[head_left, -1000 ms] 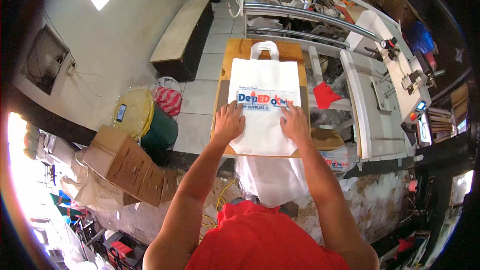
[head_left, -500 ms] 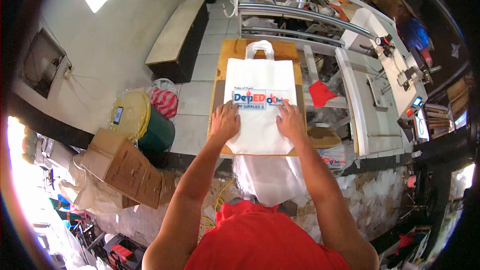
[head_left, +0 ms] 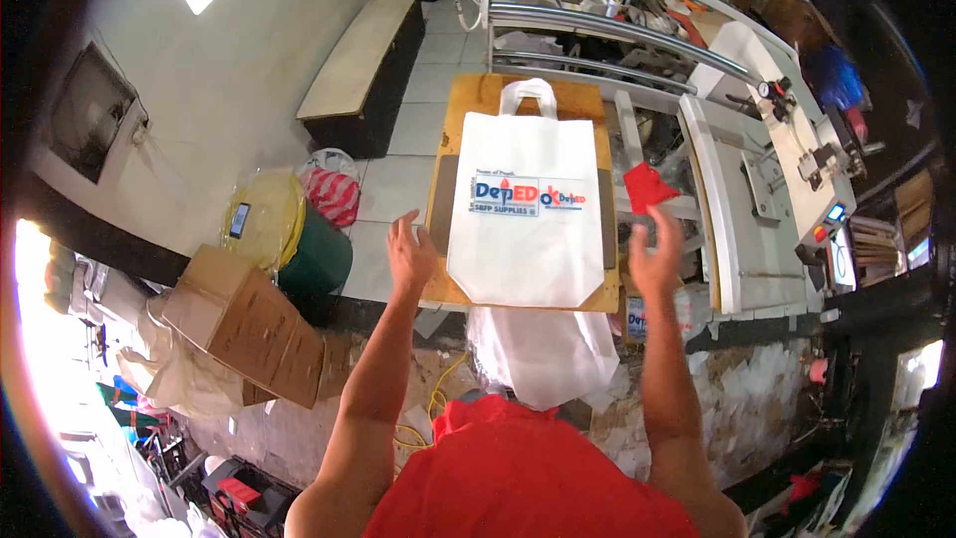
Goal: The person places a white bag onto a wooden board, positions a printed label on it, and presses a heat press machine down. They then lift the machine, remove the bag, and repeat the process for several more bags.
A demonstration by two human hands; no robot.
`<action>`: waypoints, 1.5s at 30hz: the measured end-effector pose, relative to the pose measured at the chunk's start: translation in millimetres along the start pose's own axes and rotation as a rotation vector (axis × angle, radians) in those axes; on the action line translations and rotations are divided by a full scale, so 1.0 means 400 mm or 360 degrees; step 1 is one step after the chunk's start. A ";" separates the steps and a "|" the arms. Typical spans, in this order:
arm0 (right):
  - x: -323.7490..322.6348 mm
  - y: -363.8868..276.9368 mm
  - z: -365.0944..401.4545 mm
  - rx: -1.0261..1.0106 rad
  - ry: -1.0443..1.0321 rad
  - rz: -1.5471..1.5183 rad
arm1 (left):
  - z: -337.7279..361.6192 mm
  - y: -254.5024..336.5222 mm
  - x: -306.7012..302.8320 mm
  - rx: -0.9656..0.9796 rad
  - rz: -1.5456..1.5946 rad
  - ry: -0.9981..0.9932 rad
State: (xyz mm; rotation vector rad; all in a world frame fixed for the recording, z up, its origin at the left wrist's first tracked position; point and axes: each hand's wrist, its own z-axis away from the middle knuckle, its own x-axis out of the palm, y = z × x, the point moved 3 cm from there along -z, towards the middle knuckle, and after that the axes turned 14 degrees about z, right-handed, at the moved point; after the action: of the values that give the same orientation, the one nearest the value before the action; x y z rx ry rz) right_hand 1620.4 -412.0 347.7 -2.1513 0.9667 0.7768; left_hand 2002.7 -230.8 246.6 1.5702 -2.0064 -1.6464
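Observation:
A white tote bag with looped handles lies flat on a wooden board, a grey pad showing along its sides. Blue and red "DepED" lettering crosses the middle of the bag. Off the board's left edge, my left hand is raised with its fingers apart, holding nothing. My right hand, slightly blurred, reaches over the right side with thumb and fingers apart. Its fingertips come right to the lower edge of a red cloth piece on the white machine frame.
A press machine with a control box stands to the right, metal rollers behind it. Clear plastic with white material hangs below the board. A cardboard box, a green bin and a long bench are on the left.
Both hands have lifted off the printed bag and moved apart, the left outward to the left and the right toward the red cloth. The view has shifted slightly.

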 end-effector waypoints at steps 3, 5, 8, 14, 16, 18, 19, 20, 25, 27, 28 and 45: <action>-0.118 0.204 0.032 0.0185 0.0092 0.0025 | 0.064 -0.041 0.005 -0.0275 0.0046 -0.0069; -0.202 0.391 0.043 0.0134 0.0197 0.0476 | 0.110 -0.109 0.041 -0.0362 0.0078 -0.0095; -0.352 0.607 0.021 0.0384 0.0115 0.1102 | 0.133 -0.112 0.052 -0.0709 0.0062 -0.0180; -0.453 0.921 -0.045 0.0203 -0.0232 0.1644 | 0.127 -0.055 0.020 -0.0826 -0.0062 -0.0131; -0.447 0.970 -0.062 0.0252 -0.0421 0.1601 | 0.129 -0.038 0.013 -0.0849 -0.0066 -0.0074; -0.455 0.928 -0.075 0.0535 -0.0370 0.1527 | 0.129 -0.034 0.008 -0.0865 -0.0057 -0.0084; -0.453 0.927 -0.092 0.0512 -0.0366 0.1519 | 0.129 -0.036 0.006 -0.0877 -0.0055 -0.0063; -0.459 0.931 -0.098 0.0414 -0.0273 0.1464 | 0.129 -0.038 0.006 -0.0876 -0.0061 -0.0080; -0.438 0.961 -0.131 0.0000 -0.0272 0.1525 | 0.124 -0.028 0.007 -0.0916 -0.0072 -0.0109; -0.420 0.984 -0.162 0.0370 -0.0588 0.1167 | 0.126 -0.043 0.013 -0.0858 -0.0083 -0.0108; -0.416 0.992 -0.172 0.0388 -0.0591 0.1166 | 0.127 -0.040 0.013 -0.0848 -0.0089 -0.0121; -0.362 0.475 -0.089 0.0048 -0.0428 0.0634 | 0.143 -0.135 0.067 -0.0544 -0.0275 -0.0150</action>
State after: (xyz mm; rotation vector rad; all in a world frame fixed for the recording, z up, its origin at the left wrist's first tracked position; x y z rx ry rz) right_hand 1397.9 -477.6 414.9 -1.7880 1.2655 1.1977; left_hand 1987.7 -206.5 168.6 1.5979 -1.5524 -2.0313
